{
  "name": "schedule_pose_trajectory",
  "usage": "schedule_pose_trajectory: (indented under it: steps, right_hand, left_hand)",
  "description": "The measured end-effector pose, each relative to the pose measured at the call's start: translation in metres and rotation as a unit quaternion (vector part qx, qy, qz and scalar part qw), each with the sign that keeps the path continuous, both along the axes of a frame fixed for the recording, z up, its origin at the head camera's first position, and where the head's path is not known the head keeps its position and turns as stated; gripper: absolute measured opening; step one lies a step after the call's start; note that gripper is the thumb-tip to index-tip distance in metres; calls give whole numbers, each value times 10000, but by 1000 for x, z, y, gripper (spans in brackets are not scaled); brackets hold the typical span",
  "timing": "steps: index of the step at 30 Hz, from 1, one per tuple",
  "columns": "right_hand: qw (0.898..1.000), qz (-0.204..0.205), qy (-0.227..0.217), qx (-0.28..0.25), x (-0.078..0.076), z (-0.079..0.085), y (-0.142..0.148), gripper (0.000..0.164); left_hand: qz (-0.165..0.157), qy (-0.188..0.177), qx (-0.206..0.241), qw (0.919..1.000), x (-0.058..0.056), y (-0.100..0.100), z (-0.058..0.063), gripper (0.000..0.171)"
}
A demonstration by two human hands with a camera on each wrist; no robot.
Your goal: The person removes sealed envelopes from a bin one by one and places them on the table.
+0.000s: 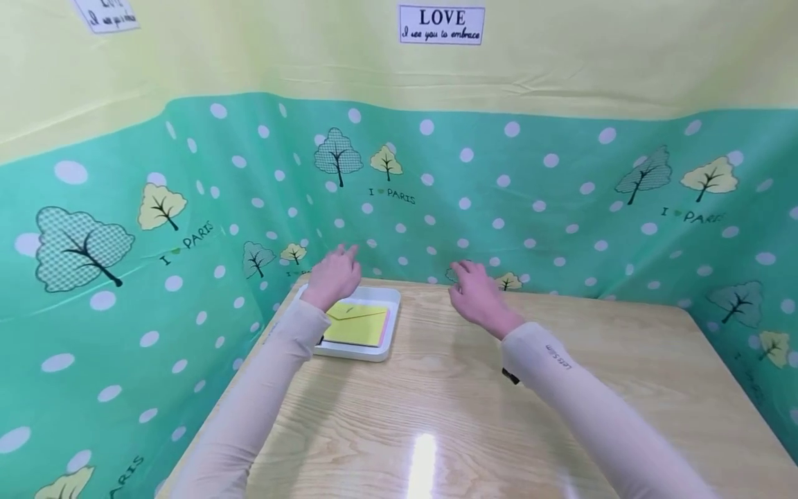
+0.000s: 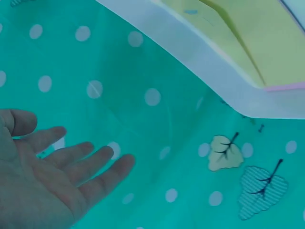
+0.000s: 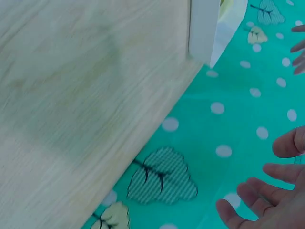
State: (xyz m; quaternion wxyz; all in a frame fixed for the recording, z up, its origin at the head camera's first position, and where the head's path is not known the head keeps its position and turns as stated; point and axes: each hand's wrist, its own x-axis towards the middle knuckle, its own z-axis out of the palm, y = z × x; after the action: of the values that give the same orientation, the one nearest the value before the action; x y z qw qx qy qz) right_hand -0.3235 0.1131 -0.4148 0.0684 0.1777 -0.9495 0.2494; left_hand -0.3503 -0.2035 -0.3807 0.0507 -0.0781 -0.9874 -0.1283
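Note:
A white tray (image 1: 394, 319) stands at the table's far left corner. Inside it lie a yellow envelope (image 1: 357, 327) and something pink showing along its right edge. Over the tray's back left part hovers my left hand (image 1: 334, 276), apart from the envelope and holding nothing. In the left wrist view the fingers (image 2: 102, 183) of that hand are spread and nearly straight. My right hand (image 1: 479, 294) hangs above the table's back edge, right of the tray. Its fingers (image 3: 259, 193) are loosely bent with nothing between them in the right wrist view.
The wooden table (image 1: 474, 430) stretches to the right and toward me. A green and yellow curtain (image 1: 461, 201) with dots and trees hangs along its back, left and right sides. Light reflects off the table's front middle.

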Motion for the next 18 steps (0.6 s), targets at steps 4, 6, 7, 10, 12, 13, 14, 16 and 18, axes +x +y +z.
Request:
schedule_pose_trajectory:
  steps: [4, 6, 7, 10, 12, 13, 14, 16, 18]
  right_hand:
    - [9993, 8, -224, -284, 2, -4, -20, 58]
    - [9981, 20, -346, -507, 3, -7, -30, 58]
    - [9974, 17, -396, -609, 3, -9, -35, 58]
    - [9951, 45, -530, -829, 3, -15, -49, 57]
    - [9942, 49, -600, -895, 4, -20, -58, 57]
    - [9940, 52, -621, -903, 5, -23, -63, 57]
    - [9940, 59, -633, -889, 5, -25, -67, 57]
    - [9945, 101, -631, -824, 5, -31, -76, 57]
    - [9946, 179, -648, -796, 6, -36, -85, 57]
  left_hand:
    - [-9, -96, 205, 9997, -2, -15, 0, 59]
    - [-3, -171, 270, 9995, -2, -22, -2, 58]
    - [11, -218, 307, 9993, -3, -24, -4, 58]
    - [101, -472, 462, 9978, -5, -32, -8, 59]
    - [146, -625, 499, 9967, -6, -36, -11, 60]
    - [150, -715, 516, 9960, -6, -38, -12, 60]
    - [151, -796, 523, 9953, -6, -39, -13, 60]
    - [135, -915, 428, 9948, -7, -42, -15, 59]
    - [146, -1024, 345, 9940, -7, -45, -16, 59]
